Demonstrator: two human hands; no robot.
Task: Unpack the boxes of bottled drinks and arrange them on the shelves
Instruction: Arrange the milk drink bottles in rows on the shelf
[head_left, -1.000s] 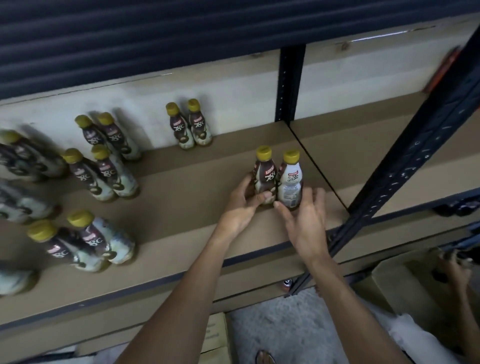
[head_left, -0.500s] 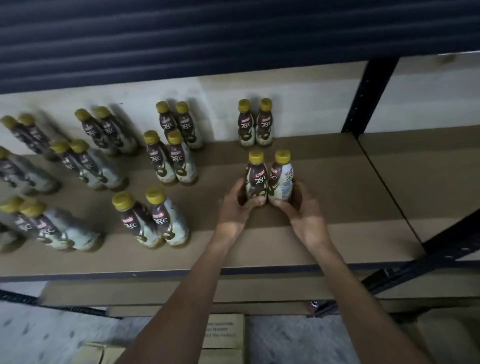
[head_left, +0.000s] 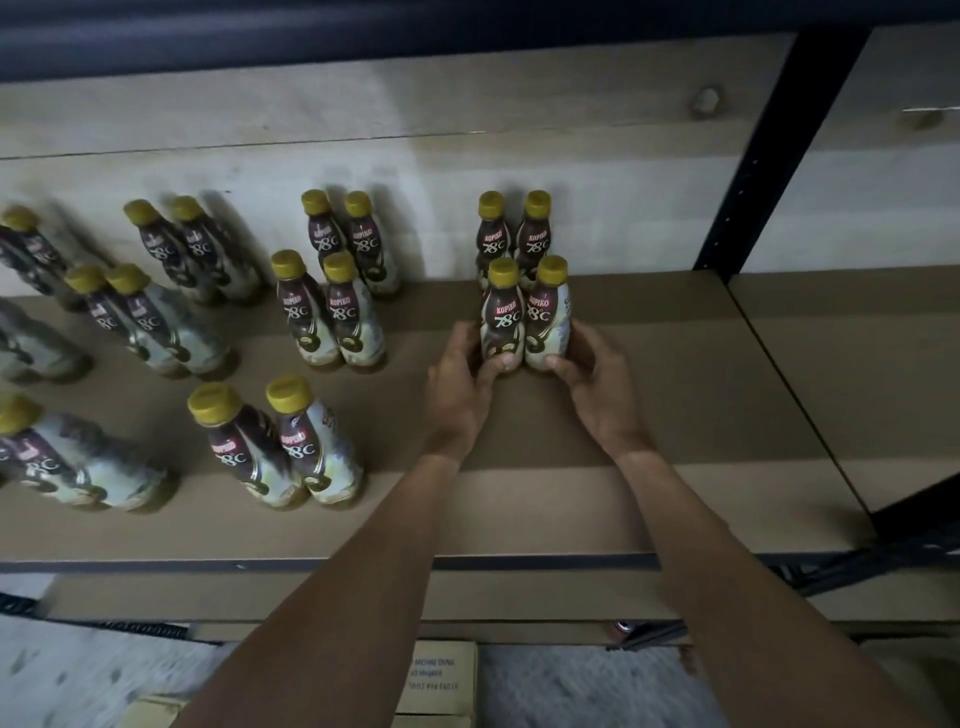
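Two brown coffee bottles with yellow caps stand side by side on the cardboard-lined shelf (head_left: 675, 395). My left hand (head_left: 460, 382) grips the base of the left bottle (head_left: 501, 317). My right hand (head_left: 597, 387) grips the base of the right bottle (head_left: 545, 312). Both bottles stand upright just in front of another pair (head_left: 511, 234) at the back wall. Several more pairs of the same bottles stand in rows to the left, such as the near pair (head_left: 280, 441) and the middle pair (head_left: 327, 312).
A black metal upright (head_left: 753, 171) divides this bay from the bare shelf bay (head_left: 857, 338) on the right. The shelf's front edge (head_left: 363, 564) runs below my arms. A cardboard box (head_left: 441, 680) sits on the grey floor underneath.
Both hands have slid the two bottles leftward and back along the shelf, up to the pair at the wall. The view has swung left, showing more rows.
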